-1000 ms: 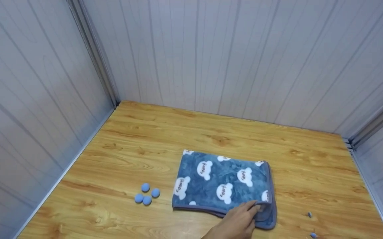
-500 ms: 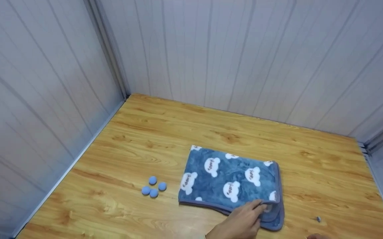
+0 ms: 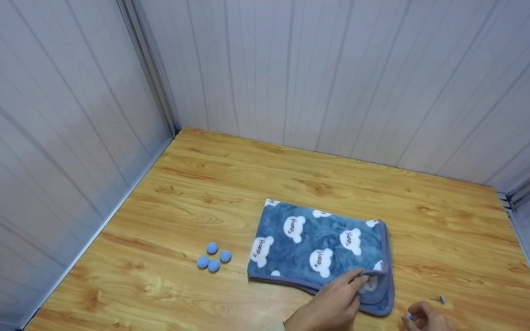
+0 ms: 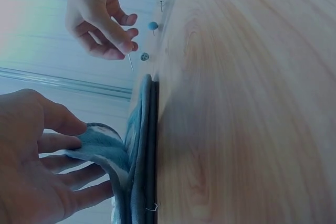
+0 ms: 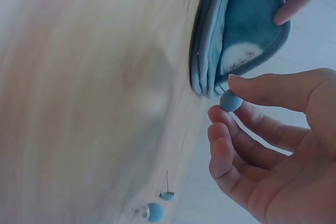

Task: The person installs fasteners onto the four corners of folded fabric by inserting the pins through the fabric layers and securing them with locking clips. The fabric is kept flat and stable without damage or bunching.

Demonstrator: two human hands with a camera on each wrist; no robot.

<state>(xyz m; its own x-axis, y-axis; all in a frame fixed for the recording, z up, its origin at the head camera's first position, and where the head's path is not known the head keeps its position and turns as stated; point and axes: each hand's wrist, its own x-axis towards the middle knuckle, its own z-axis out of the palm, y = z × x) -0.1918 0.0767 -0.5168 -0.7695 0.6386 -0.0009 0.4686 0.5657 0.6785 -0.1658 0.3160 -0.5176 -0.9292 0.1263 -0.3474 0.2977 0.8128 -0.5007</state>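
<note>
A folded blue blanket (image 3: pixel 313 246) with white bear heads lies on the wooden surface. My left hand (image 3: pixel 331 303) pinches the near right corner of its upper layer between thumb and fingers and holds that flap (image 4: pixel 102 148) raised above the layers below. In the right wrist view, my right hand (image 5: pixel 278 135) pinches a pin by its round blue head (image 5: pixel 230 100). The thin pin shaft (image 4: pixel 130 62) points away from the fingertips, towards the blanket. The pin is close beside the blanket's folded edges, overlapping them in the right wrist view.
Several round blue caps (image 3: pixel 213 265) lie grouped left of the blanket. Right of it, a loose pin (image 3: pixel 442 299) lies on the wood; more small pieces, including a ribbed blue head (image 5: pixel 156 212), show in the wrist views. Pale panel walls (image 3: pixel 315 82) enclose the surface.
My right hand has come in from the lower right and now pinches a pin. My left hand keeps the blanket corner, folded back slightly more. The head view has shifted slightly.
</note>
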